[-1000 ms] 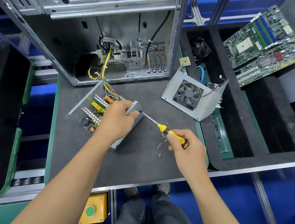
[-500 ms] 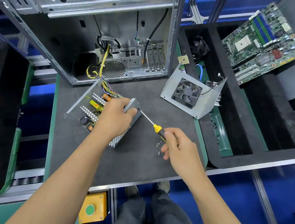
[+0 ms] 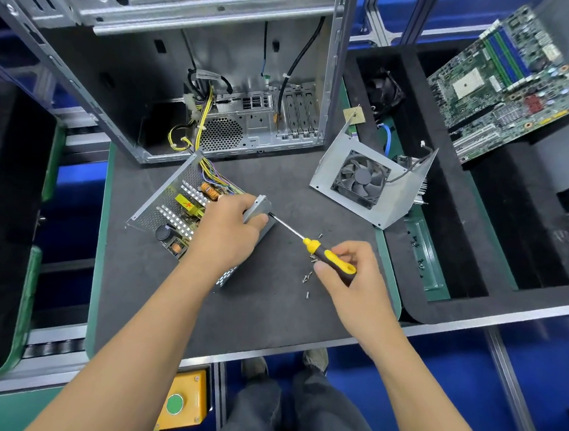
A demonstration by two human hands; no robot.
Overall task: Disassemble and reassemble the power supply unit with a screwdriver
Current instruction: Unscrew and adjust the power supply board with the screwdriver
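The left hand (image 3: 226,234) grips the power supply (image 3: 177,206) on the bench (image 3: 267,313) while the right hand (image 3: 349,279) has its fingers (image 3: 323,270) clamped on the screwdriver (image 3: 327,257).

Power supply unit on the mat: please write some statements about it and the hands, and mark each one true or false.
1. The right hand holds the screwdriver by its yellow and black handle. True.
2. The screwdriver tip points at the corner of the power supply unit under the left hand. True.
3. The fan cover is mounted on the power supply unit. False: it stands apart on the mat, to the right.
4. Loose screws lie on the mat near the right hand. True.
5. The left hand is lifted away from the unit. False: it grips the unit.
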